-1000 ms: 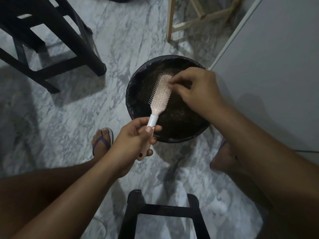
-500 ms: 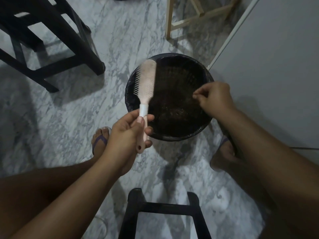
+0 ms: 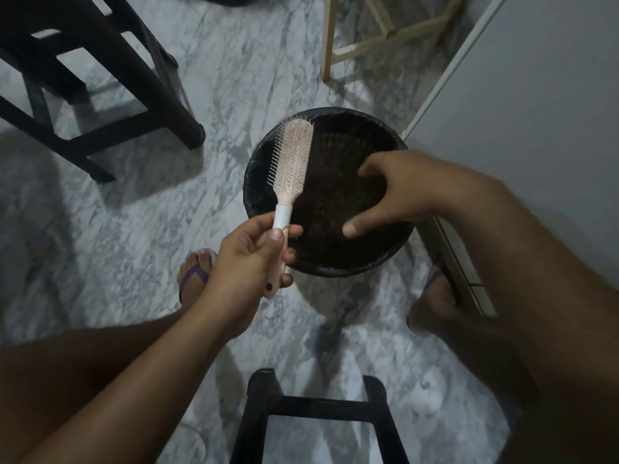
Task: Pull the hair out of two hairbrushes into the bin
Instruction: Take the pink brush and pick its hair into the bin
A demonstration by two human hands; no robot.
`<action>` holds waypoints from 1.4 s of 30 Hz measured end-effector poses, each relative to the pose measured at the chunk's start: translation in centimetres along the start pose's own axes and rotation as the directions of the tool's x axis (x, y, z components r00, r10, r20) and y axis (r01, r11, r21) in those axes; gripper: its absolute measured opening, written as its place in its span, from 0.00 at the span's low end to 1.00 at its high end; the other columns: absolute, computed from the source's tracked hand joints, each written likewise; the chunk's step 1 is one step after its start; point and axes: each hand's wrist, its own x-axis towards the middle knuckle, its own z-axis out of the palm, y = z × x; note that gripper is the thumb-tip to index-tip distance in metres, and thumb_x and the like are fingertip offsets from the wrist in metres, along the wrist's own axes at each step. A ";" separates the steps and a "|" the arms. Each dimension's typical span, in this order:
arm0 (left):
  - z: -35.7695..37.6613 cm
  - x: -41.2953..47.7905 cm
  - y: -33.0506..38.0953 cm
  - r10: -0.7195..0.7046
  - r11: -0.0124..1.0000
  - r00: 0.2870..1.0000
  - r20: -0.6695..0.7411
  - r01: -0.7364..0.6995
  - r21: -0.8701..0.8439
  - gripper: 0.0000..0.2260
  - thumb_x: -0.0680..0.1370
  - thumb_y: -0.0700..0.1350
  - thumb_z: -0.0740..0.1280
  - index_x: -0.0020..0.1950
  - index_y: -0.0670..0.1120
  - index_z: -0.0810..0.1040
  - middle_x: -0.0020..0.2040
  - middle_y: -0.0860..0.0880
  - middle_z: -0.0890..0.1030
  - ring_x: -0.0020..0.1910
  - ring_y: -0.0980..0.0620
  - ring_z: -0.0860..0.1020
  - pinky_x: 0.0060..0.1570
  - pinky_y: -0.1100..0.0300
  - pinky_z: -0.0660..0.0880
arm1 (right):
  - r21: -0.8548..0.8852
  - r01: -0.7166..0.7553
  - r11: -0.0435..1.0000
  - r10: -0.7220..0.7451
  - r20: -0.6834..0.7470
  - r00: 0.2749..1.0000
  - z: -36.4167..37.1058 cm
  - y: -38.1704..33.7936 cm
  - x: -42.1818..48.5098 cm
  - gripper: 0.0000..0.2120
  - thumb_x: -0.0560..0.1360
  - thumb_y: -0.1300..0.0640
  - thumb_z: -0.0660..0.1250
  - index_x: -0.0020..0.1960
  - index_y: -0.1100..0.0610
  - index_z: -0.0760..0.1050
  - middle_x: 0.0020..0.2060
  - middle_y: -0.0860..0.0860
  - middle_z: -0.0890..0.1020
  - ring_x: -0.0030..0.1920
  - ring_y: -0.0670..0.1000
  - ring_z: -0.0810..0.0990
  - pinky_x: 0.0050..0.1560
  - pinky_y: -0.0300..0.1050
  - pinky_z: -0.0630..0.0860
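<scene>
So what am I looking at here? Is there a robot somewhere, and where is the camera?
There is no robot here. These are a person's two bare hands, filmed by one wide-angle camera worn on the head and looking down, which is why both arms come in from the bottom edge. The left hand grips a pale pink hairbrush by its handle, bristles toward the camera, over a round black bin that stands on the marble floor. The right hand hovers above the bin with fingers spread, holding nothing I can make out. Around them are a dark chair, a black stool close to the person, a light wooden frame and a sandalled foot.
</scene>
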 end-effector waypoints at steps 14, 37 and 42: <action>0.3 -0.5 0.0 0.039 0.999 0.996 0.083 -0.039 0.002 0.12 0.83 0.37 0.60 0.64 0.44 0.76 0.52 0.48 0.84 0.34 0.54 0.74 0.30 0.58 0.73 | 0.792 0.365 0.490 -0.088 -0.371 0.924 2.8 -2.6 2.8 0.25 0.77 0.67 0.68 0.73 0.61 0.68 0.59 0.63 0.82 0.54 0.53 0.83 0.41 0.41 0.84; -0.1 -0.7 0.4 0.086 0.996 0.994 0.070 -0.085 -0.018 0.11 0.82 0.37 0.61 0.63 0.44 0.76 0.50 0.48 0.85 0.34 0.55 0.75 0.30 0.58 0.73 | 0.271 0.341 0.900 -0.127 -0.586 0.800 1.1 -1.4 2.2 0.18 0.76 0.61 0.65 0.64 0.54 0.79 0.54 0.49 0.85 0.55 0.46 0.83 0.60 0.38 0.77; 0.1 -0.8 -0.2 0.102 0.982 0.989 0.106 -0.117 0.150 0.12 0.82 0.38 0.63 0.64 0.47 0.77 0.52 0.49 0.85 0.35 0.55 0.76 0.33 0.57 0.74 | 0.229 0.438 0.870 -0.185 -0.671 0.718 -1.1 -3.4 0.6 0.19 0.73 0.43 0.73 0.61 0.49 0.81 0.49 0.47 0.81 0.44 0.42 0.79 0.47 0.33 0.74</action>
